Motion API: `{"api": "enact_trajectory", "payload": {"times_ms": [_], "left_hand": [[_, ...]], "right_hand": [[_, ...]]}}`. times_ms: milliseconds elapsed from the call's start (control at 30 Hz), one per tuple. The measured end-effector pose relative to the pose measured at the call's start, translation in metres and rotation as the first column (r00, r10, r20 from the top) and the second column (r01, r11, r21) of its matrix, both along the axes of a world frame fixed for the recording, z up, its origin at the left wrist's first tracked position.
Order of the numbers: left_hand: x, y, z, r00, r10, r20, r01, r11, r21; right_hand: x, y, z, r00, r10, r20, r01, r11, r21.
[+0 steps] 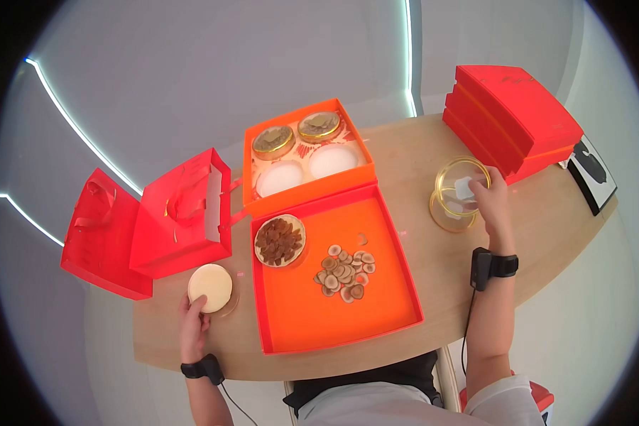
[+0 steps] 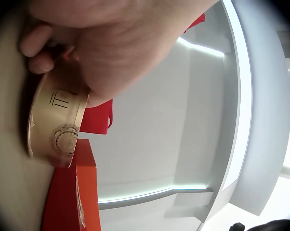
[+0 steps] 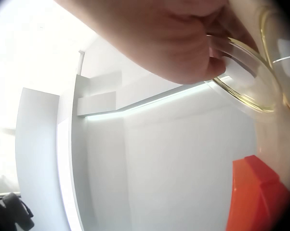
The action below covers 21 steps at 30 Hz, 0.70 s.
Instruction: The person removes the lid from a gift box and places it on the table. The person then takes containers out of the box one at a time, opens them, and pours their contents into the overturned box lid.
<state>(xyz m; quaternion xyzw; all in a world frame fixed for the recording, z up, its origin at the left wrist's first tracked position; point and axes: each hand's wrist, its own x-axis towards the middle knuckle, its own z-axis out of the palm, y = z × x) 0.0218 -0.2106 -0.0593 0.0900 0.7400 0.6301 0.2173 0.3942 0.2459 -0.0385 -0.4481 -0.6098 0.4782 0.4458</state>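
Observation:
My left hand (image 1: 195,305) grips a round gold tin (image 1: 210,287) with a cream face, tilted up off the table near the front left. In the left wrist view my fingers (image 2: 36,48) curl round the tin's gold side (image 2: 58,120), which bears an emblem. My right hand (image 1: 484,186) pinches a clear gold-rimmed lid (image 1: 460,177) just above a clear round container (image 1: 449,214) at the right. In the right wrist view the lid's rim (image 3: 246,82) sits under my fingertips (image 3: 217,62).
An open orange tray (image 1: 376,305) in front of me holds loose dried slices (image 1: 344,272) and an open tin of raisins (image 1: 280,241). Behind it an orange box (image 1: 295,195) holds two gold tins. Red bags (image 1: 181,213) stand left, stacked red boxes (image 1: 511,117) back right.

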Motion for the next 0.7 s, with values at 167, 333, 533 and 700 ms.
{"api": "enact_trajectory", "payload": {"times_ms": [167,333,533,700], "left_hand": [[-0.003,0.004,0.003,0.993,-0.073,-0.096,0.058,0.986,-0.157],[-0.012,0.000,-0.008,0.924,-0.245,-0.294,0.107,0.903,-0.415],[0.001,0.008,0.005,0.890,-0.174,-0.422,-0.044,0.887,-0.460],[0.007,0.022,0.029,0.762,-0.155,-0.629,-0.153,0.901,-0.407]], "right_hand": [[0.008,0.020,-0.030,0.875,-0.138,0.464,0.048,0.979,0.200],[0.000,0.009,-0.036,0.661,-0.304,0.686,0.018,0.921,0.390],[-0.006,-0.005,-0.024,0.639,-0.414,0.648,0.059,0.866,0.496],[-0.030,-0.025,-0.003,0.799,-0.476,0.367,0.153,0.751,0.642]]}}
